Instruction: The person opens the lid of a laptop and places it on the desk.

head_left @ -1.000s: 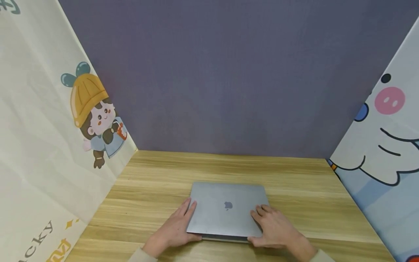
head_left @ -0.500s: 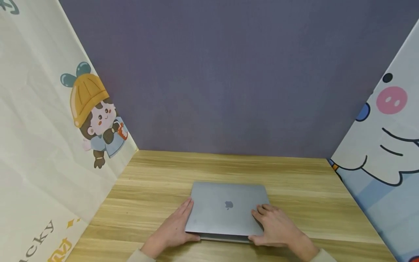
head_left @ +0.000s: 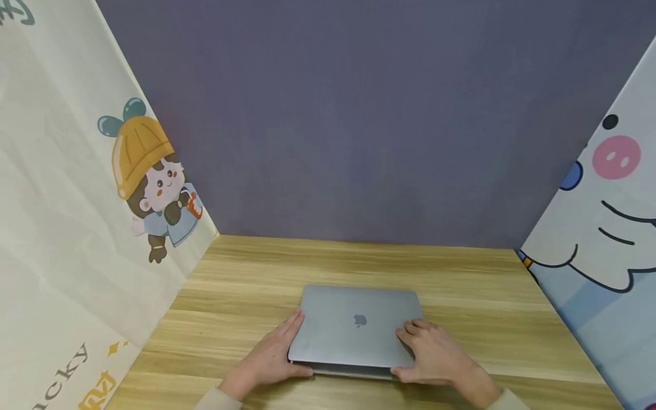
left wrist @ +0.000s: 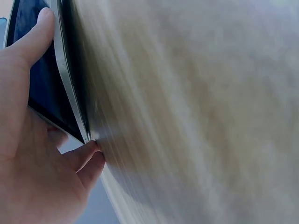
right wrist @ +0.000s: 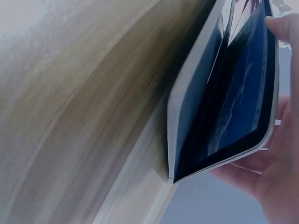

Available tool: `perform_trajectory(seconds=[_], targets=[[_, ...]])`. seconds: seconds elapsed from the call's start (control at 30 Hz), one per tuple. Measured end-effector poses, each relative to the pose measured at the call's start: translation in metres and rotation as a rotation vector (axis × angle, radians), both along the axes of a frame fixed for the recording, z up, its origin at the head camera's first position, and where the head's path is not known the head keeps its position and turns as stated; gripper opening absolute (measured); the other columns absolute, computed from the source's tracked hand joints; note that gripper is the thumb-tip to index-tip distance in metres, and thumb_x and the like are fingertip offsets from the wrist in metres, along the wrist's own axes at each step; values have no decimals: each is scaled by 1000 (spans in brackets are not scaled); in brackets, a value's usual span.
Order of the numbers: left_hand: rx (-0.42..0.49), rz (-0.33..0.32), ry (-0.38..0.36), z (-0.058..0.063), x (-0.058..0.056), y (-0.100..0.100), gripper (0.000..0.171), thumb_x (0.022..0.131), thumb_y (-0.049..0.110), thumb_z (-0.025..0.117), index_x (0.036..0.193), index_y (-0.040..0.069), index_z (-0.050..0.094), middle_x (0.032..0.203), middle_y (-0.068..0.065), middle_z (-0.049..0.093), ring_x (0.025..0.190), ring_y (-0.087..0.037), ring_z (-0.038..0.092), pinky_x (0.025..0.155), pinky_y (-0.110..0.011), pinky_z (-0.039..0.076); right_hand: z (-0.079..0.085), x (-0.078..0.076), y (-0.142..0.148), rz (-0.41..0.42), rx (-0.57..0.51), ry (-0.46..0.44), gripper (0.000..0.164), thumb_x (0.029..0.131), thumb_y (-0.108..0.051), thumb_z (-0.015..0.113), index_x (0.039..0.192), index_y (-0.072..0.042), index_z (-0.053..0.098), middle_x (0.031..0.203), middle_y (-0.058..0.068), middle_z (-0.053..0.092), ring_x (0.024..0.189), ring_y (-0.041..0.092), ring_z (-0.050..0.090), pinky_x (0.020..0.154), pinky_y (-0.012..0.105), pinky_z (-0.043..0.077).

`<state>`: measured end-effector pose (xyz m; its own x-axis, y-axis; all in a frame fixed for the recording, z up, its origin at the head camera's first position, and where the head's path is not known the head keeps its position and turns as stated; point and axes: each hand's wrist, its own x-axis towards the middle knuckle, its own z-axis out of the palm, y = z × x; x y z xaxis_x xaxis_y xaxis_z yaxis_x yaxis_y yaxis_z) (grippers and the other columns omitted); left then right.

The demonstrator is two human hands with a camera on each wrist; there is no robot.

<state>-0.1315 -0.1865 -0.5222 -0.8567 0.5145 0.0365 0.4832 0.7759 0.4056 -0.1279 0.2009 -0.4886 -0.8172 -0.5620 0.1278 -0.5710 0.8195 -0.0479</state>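
A grey laptop with an apple logo on its lid lies on the wooden table, its lid lifted slightly at the near edge. My left hand holds its left side, the thumb by the front edge of the base and the fingers along the side. In the left wrist view, fingertips touch near the hinge corner. At the right side my right hand pinches the lid, with its thumb on the inner border of the dark blue screen and fingers behind the lid. A narrow wedge separates screen and base.
Bare wooden table surrounds the laptop. A plain grey-purple panel rises at the back edge. Cartoon-printed sheets flank the table, one with a yellow-hatted figure at left, another with a pink snout at right.
The gap under the lid's near edge has widened slightly. A left finger that rested over the lid's left edge now lies along the side. My right hand has barely moved.
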Motion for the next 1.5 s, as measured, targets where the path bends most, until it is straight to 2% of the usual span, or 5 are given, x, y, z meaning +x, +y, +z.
perform_trajectory(seconds=[0.27,0.57,0.8,1.07,1.5], targets=[[59,56,-41,-5,-1,1,133,72,72,78,161,-2,12,166,-23,20,149,-39,29,114,-59,34,2,-2,1,7,-18,10,80,78,-75,66,120,-7,74,119,18,71,111,38,66,88,53,56],[133,49,-21,-4,1,2,130,70,68,81,163,6,15,165,-17,27,147,-39,33,111,-62,35,18,-9,2,27,-38,-5,77,80,-75,65,115,-7,77,114,15,73,106,37,69,84,52,58],[66,23,-10,1,0,2,118,74,70,77,158,3,29,161,-19,35,144,-43,35,108,-65,38,27,-12,3,20,-52,-27,72,82,-71,66,114,-8,77,112,13,74,103,35,69,82,51,58],[6,13,-17,5,0,1,115,76,73,73,160,6,29,160,-22,34,144,-47,34,111,-63,35,37,-20,5,47,-124,-21,62,88,-65,66,109,-9,79,105,4,76,95,25,71,77,42,60],[-88,12,-28,6,0,5,116,77,74,69,154,-6,35,162,-22,30,145,-45,33,112,-62,35,63,-28,3,-51,-180,-41,53,93,-61,63,105,-11,78,98,1,77,86,22,73,75,43,59]])
